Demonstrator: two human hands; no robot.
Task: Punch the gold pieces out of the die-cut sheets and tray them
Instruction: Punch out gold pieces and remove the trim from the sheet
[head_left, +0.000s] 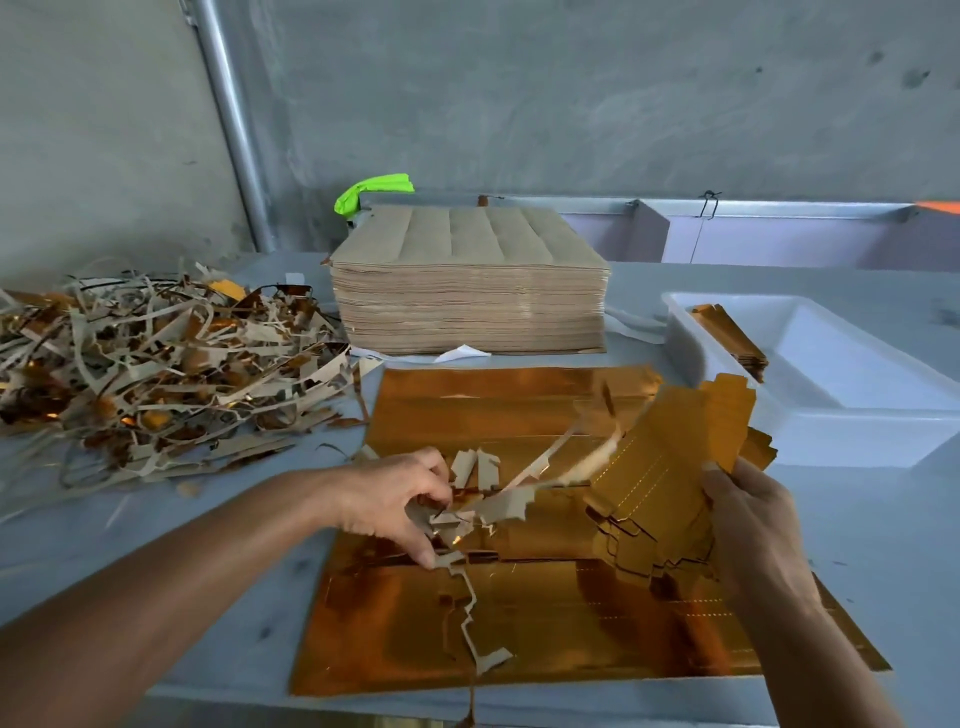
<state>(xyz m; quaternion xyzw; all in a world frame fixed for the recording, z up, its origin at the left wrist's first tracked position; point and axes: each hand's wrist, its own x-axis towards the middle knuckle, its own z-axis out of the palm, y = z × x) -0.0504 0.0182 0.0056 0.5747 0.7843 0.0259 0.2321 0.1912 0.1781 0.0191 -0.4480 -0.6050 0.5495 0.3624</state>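
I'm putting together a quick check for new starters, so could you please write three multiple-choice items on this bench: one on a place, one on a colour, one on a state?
1. Where does the scrap pile lie?
A. left of the brown sheet stack
B. inside the tray
C. on top of the stack

2. What colour is the tray?
A. green
B. white
C. black

3. What is the right hand doing?
A. resting flat on the table
B. hanging idle
C. gripping a bundle of gold pieces

Answers: 1 A, the strips are heaped at the table's left, beside the stack. 2 B, its walls and rim are white. 3 C, its fingers curl round the lifted bundle while the left hand pinches waste strips.
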